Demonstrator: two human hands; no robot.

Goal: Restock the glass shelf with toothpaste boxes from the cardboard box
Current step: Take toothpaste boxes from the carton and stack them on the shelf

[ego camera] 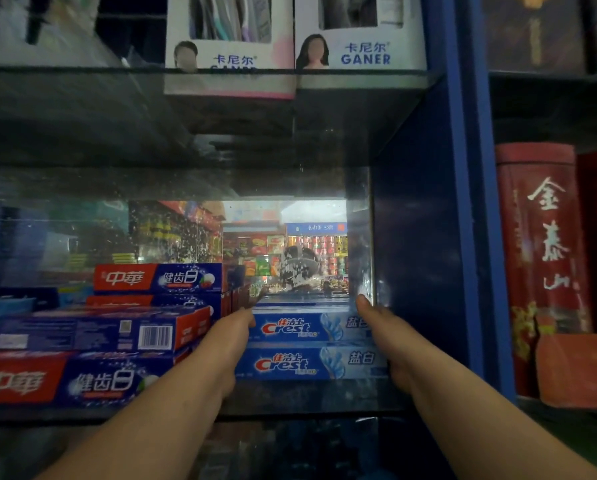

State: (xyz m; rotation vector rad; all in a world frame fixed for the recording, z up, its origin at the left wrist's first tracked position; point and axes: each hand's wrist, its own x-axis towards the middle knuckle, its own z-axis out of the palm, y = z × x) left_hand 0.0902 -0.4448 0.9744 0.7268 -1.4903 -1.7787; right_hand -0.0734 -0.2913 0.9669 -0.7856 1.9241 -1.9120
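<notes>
Two bare forearms reach in from below. The left hand (233, 341) and right hand (385, 330) flank two stacked Crest boxes (290, 363) near the right end of the glass shelf (307, 396), each with one straight digit up along a box end. The remaining fingers are hidden, so I cannot tell the grip. To the left, red-and-blue boxes (82, 341) are piled and cut off by the edge. Behind, speckled glass (290, 254) blurs the shop.

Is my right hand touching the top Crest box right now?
Touching. The head view shows the right hand lying against the right end of the top Crest box, covering the end of its print with no gap between them.
</notes>
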